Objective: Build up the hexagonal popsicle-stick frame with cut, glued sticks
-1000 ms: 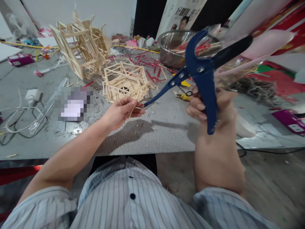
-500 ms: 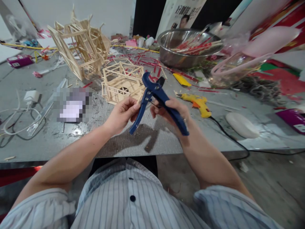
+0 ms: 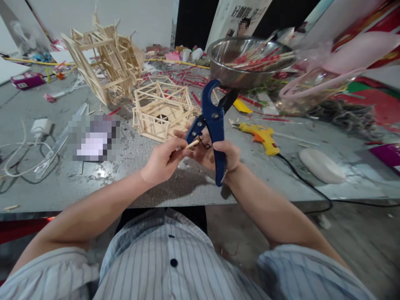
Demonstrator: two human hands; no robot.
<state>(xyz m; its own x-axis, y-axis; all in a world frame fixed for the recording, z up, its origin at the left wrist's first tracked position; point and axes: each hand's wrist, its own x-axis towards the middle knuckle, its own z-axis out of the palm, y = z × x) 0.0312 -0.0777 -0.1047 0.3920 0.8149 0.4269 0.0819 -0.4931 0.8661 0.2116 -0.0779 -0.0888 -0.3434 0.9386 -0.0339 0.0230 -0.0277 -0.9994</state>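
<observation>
My right hand [image 3: 223, 156] grips the handles of a blue cutter [image 3: 211, 121], held upright over the near part of the grey table [image 3: 175, 183], its hooked jaw pointing up. My left hand [image 3: 162, 160] pinches a short wooden stick [image 3: 192, 144] and holds its tip against the cutter's lower handle, just beside my right fingers. Both hands are closed and almost touch. A low hexagonal frame of wooden sticks [image 3: 162, 110] lies on the table just behind them.
A taller stick structure [image 3: 103, 62] stands at the back left. A steel bowl [image 3: 246, 58] of sticks, a yellow glue gun [image 3: 259, 135] with a black cord, a white oval object [image 3: 321, 165], a charger [image 3: 40, 127] and red stick scraps lie around.
The cutter has come down from high at my right to the middle and now stands upright. My two hands have met, the left bringing the stick to the cutter.
</observation>
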